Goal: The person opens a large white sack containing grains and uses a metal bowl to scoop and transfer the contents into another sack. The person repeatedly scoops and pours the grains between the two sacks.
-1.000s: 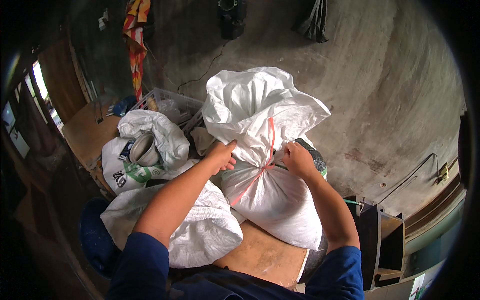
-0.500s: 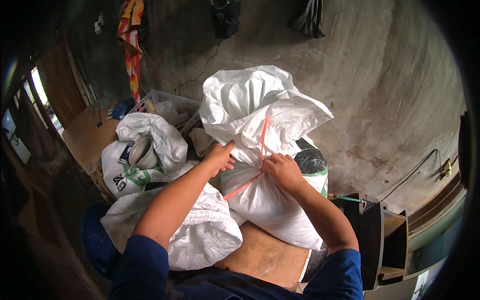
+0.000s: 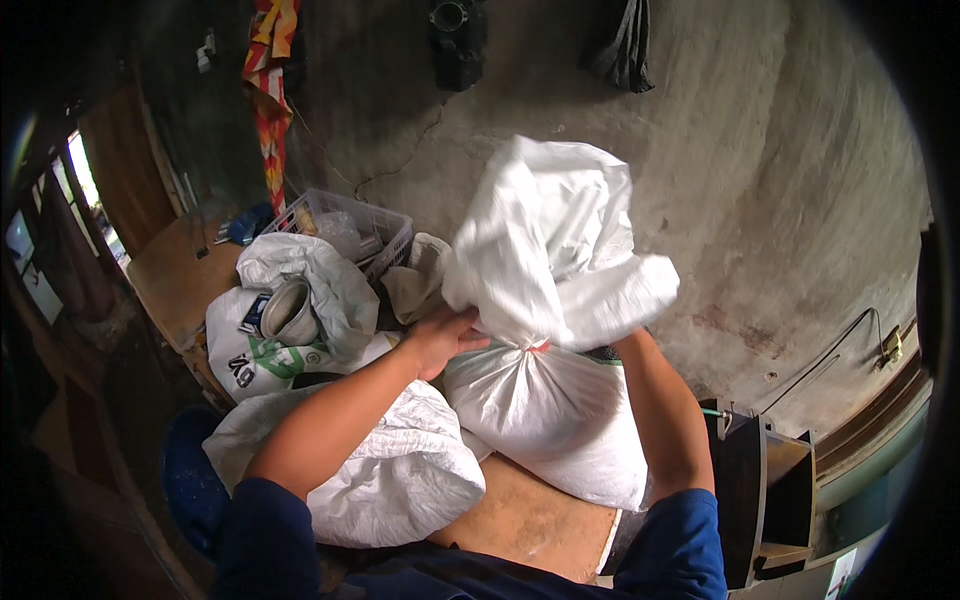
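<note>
so, the white woven sack (image 3: 550, 425) sits on the brown tabletop (image 3: 530, 515) right in front of the person, its long axis running away from the body toward the wall. the full, rounded end lies nearest, a lower corner jutting toward the right forearm; the loose mouth end rises past the pinched neck, its folds leaning to the right. the left hand (image 3: 440, 342) is at the left of the neck, open, fingers loosely stretched toward the gathers. the right hand (image 3: 630, 345) is mostly hidden behind the flared top, so i can't tell whether it's open or closed.

the sack is bright white with a faint sheen, smooth and taut over the bulge, where creases fan out from the neck. a bit of red string (image 3: 540, 347) shows there, and the upper part is puffed, crumpled and a little blurred.

the tabletop is worn and scuffed, with a pale right edge. to the left lies a slack white sack (image 3: 405, 485), with a printed sack (image 3: 235, 335) beyond it and a metal bowl (image 3: 288, 312) on that. farther back stands a pale plastic crate (image 3: 397, 242). the wall (image 3: 800, 210) is bare grey cement, stained and streaked, with a red and yellow cloth (image 3: 268, 100) and a dark bag (image 3: 630, 55) hanging against it. dark shelving (image 3: 765, 495) stands at the right.
</note>
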The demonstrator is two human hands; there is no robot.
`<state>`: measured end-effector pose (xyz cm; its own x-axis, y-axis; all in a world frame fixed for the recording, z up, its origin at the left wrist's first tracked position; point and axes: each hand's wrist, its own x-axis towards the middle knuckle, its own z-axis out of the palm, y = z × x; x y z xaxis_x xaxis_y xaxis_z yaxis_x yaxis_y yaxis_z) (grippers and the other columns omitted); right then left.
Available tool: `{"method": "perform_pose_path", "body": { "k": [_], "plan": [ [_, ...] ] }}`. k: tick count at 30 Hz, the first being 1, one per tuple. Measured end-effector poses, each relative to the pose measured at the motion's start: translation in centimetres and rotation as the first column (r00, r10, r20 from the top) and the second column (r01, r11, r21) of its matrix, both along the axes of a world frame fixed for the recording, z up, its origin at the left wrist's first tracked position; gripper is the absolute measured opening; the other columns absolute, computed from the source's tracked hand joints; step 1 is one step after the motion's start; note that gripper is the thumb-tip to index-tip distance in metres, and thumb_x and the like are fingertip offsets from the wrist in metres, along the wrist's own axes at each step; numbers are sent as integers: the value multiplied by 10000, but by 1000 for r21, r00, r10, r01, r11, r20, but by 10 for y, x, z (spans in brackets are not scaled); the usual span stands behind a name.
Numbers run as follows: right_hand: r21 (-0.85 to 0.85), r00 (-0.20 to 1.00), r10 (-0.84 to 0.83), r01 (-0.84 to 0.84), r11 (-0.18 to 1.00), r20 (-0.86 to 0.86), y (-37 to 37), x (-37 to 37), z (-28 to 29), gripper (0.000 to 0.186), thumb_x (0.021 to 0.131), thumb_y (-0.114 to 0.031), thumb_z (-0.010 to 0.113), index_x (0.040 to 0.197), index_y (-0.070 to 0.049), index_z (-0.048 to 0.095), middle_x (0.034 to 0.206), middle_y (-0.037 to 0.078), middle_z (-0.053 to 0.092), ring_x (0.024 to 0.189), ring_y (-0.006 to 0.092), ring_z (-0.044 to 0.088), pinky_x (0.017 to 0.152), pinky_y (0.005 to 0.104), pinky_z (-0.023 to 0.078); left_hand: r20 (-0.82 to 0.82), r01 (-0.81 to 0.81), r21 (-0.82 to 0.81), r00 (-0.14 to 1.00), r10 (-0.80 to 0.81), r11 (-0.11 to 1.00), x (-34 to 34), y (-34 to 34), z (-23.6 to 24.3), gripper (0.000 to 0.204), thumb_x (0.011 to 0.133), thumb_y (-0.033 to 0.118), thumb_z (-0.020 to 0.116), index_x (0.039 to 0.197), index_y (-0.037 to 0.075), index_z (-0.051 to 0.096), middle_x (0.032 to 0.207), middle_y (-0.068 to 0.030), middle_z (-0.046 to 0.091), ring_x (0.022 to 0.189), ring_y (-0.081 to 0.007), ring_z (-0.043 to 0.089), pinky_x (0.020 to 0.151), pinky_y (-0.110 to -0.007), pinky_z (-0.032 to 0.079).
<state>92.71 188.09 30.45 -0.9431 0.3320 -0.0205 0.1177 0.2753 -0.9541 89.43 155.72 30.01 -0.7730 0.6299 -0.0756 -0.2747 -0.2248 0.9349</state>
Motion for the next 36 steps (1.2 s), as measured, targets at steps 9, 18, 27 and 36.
{"method": "perform_pose_path", "body": {
  "k": [9,18,27,36],
  "plan": [
    [20,897,359,-367,930,-257,-34,0,99,224,950,-241,599,1003,-54,712,865,85,701,719,224,623,621,358,495,-806,230,-460,299,-512,858,68,-6,-27,256,702,-24,705,921,71,611,1394,-222,567,1483,-414,338,1227,-548,264],
    [551,107,993,-827,114,-46,-123,-11,90,228,921,-252,612,979,-63,726,862,127,709,773,307,642,698,418,512,-846,-32,-532,58,-530,846,109,27,-52,496,868,67,667,1352,131,575,1619,-226,267,1522,-462,157,1224,-531,264],
    [577,386,446,-672,-464,807,-157,89,70,126,817,-235,652,781,-179,760,810,60,733,822,263,714,870,404,498,-731,43,-666,161,-663,744,149,-67,-22,301,934,168,590,1202,33,614,1086,-207,615,986,-366,667,867,-473,547],
    [589,535,325,-452,-670,780,-174,133,95,173,883,-170,625,965,-99,760,1040,61,734,1041,221,701,1083,441,396,-894,-277,-357,378,-240,892,88,-6,44,521,930,54,582,1434,178,543,1450,-198,525,1257,-428,557,1032,-473,475]
  ]
}}
